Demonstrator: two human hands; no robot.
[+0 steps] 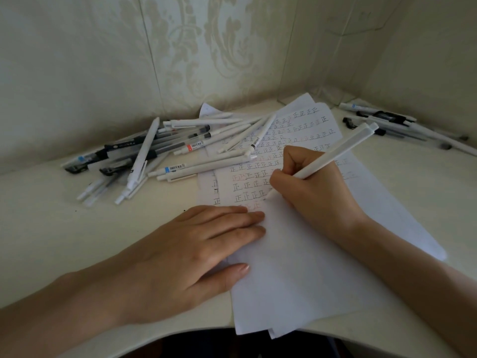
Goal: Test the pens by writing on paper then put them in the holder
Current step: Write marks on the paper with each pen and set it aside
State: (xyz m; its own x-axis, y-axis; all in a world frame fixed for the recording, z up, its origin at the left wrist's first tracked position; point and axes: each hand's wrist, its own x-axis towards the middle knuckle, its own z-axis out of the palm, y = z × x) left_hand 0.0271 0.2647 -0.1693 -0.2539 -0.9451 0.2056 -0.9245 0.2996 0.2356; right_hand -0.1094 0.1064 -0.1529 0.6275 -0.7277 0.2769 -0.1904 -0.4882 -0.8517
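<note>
- Smudging looks like the main risk to me. The right hand (309, 195) has its fingers curled round a white pen (340, 151), with the tip down on the paper (296, 267) mid frame. The heel of that hand rests on the sheet right beside the bottom row of marks.
- The left hand (196, 244) lies flat in the lower middle, fingers straight and together. It holds nothing and just presses on the sheet's left edge. If it lifts, I reckon the loose stack slides, since the bottom of it hangs over the desk's front edge.
- The pile of pens (165, 151) at centre left overlaps the top of the paper, so a tug on the sheet could send some rolling.
- Another bunch of pens (392, 122) sits upper right, well apart. I can't tell which lot is tested, so mixing them up seems easy.
- No holder anywhere in view, so dropping the pen in probably means reaching out of frame.
- The surface is a pale, smooth desk (64, 228) with a curved front edge, tucked into a corner. The wall (180, 47) has cream wallpaper with a floral damask pattern.
</note>
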